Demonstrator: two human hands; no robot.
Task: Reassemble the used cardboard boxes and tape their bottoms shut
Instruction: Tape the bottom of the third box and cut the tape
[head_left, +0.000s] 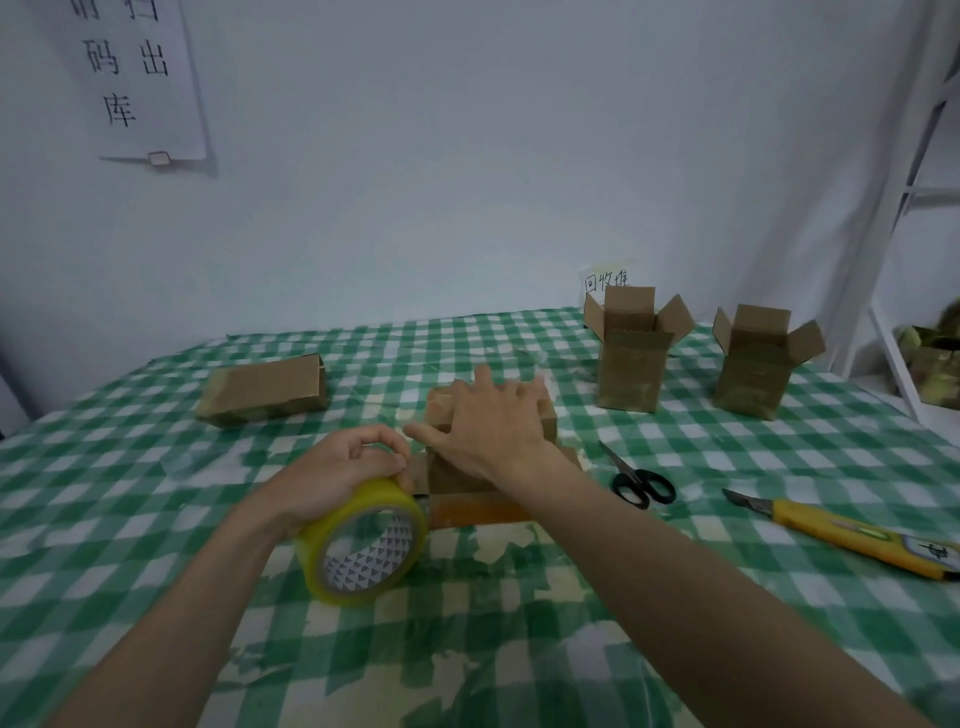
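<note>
The tabletop carries a green-and-white checked cloth and stands against a pale wall with a paper sign at upper left. A white shelf frame rises beside the right edge.

The left hand curls its fingers over the top of a yellow tape roll, which stands on edge with its core opening facing the near edge.

The right hand lies flat, fingers spread, on the upturned cardboard box at the tabletop centre, touching the tape roll's right side.

A flattened box lies toward the far left corner, long axis left-right. Two upright open boxes stand near the far right corner. Scissors and a yellow utility knife lie by the right edge.
</note>
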